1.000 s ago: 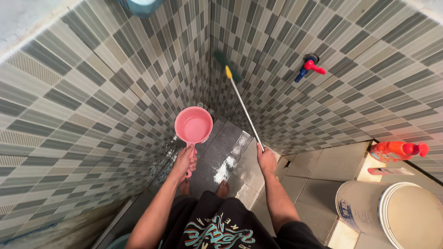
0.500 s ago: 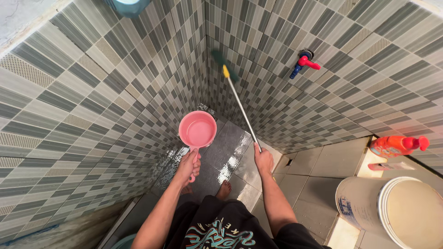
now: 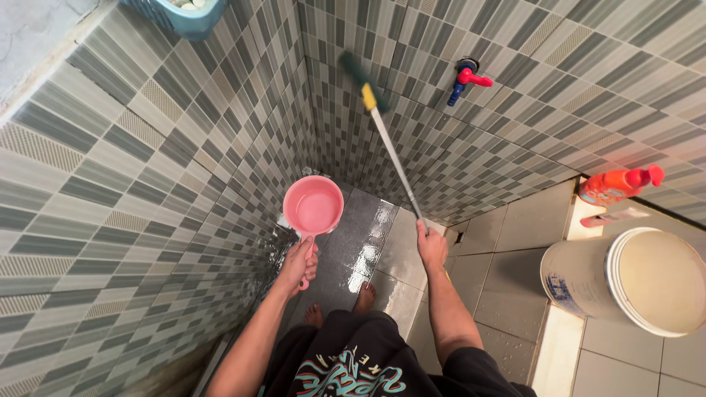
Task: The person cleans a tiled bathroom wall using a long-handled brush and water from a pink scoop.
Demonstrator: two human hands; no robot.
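Note:
My left hand (image 3: pixel 298 262) grips the handle of a round pink water dipper (image 3: pixel 313 206), held level over the wet dark floor near the left tiled wall. My right hand (image 3: pixel 431 246) holds the lower end of a long metal brush handle (image 3: pixel 395 161). Its green and yellow brush head (image 3: pixel 360 77) presses against the checkered tiles of the far wall, close to the corner. My bare feet (image 3: pixel 365 295) stand on the wet floor below.
A red and blue tap (image 3: pixel 463 78) sticks out of the right wall. An orange spray bottle (image 3: pixel 616 184) lies on the ledge at right, beside a large white bucket (image 3: pixel 625 279). A blue basket (image 3: pixel 180 15) hangs high on the left wall.
The brush head has slid up the wall and a little right. The view shifted, so the bucket and bottle sit higher in frame. The dipper stays about where it was.

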